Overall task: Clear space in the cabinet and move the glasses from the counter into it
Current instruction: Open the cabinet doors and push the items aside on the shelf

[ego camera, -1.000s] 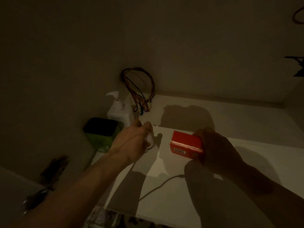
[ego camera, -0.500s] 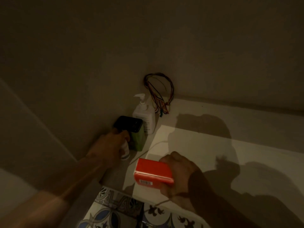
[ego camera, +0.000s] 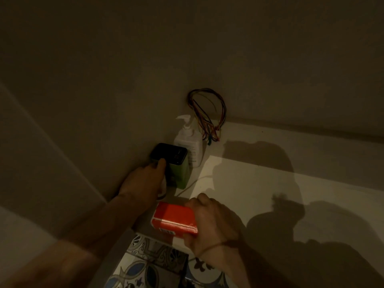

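Observation:
I am looking into a dim cabinet with a pale shelf (ego camera: 270, 183); no glasses are in view. My left hand (ego camera: 143, 181) is in the back left corner, closed around a small white object (ego camera: 163, 187) that is mostly hidden under my fingers. Its thumb touches the black lid of a green container (ego camera: 178, 173). My right hand (ego camera: 209, 221) holds a red box (ego camera: 174, 218) just above the shelf's front edge, a little in front of the left hand.
A white pump bottle (ego camera: 190, 146) stands behind the green container. A loop of coloured wires (ego camera: 207, 113) hangs in the corner. A thin white cable (ego camera: 193, 181) lies on the shelf. Patterned tiles (ego camera: 149, 265) show below the front edge.
My left hand carried the small white object left, down beside the green container. My right hand brought the red box left and closer to the shelf's front edge.

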Motion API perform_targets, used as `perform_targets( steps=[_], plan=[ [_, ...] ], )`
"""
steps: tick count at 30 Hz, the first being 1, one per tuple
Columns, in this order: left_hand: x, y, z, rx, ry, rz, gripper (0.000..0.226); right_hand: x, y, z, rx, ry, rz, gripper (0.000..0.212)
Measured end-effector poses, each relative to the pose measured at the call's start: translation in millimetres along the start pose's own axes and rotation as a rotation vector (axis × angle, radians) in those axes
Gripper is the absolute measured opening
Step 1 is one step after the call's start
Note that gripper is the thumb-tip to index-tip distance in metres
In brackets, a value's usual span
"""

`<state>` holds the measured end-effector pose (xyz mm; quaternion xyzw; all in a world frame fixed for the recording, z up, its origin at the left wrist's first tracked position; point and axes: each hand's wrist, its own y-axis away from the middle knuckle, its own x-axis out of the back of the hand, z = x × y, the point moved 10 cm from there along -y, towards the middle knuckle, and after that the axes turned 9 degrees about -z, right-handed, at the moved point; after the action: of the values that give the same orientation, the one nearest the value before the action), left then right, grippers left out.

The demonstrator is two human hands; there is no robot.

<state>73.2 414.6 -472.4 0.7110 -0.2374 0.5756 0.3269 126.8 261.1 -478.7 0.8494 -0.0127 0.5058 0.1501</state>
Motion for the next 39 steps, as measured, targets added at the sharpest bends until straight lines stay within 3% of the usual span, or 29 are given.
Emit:
perform_targets(
  steps=[4, 10, 17, 20, 27, 30, 35, 39],
  plan=[
    [10, 1, 4, 0.014, -0.138, -0.025, 0.063, -1, -2, 0, 0.002, -0.002, 0.030, 0.066],
    [24, 12, 8, 0.001, -0.164, -0.047, 0.035, -3, -5, -6, 0.025, -0.043, 0.062, 0.069],
    [48, 17, 6, 0.004, -0.125, -0.039, 0.053, -13, -15, -13, 0.023, -0.165, 0.106, 0.064],
    [58, 20, 7, -0.008, -0.044, 0.024, 0.063, -16, -22, -18, 0.030, -0.220, 0.137, 0.062],
    [69, 31, 15, -0.059, 0.156, 0.245, 0.037, -28, -33, -29, 0.092, -0.340, 0.106, 0.073],
    [66, 34, 28, -0.096, 0.237, 0.271, 0.027, -13, -18, 1, 0.057, -0.310, 0.187, 0.056],
    [54, 52, 94, -0.243, 0.260, 0.255, 0.024, 22, 28, 113, -0.191, -0.123, 0.257, 0.050],
    [42, 57, 167, -0.397, 0.285, 0.191, 0.034, 42, 85, 197, -0.420, 0.013, 0.255, 0.052]
  ],
)
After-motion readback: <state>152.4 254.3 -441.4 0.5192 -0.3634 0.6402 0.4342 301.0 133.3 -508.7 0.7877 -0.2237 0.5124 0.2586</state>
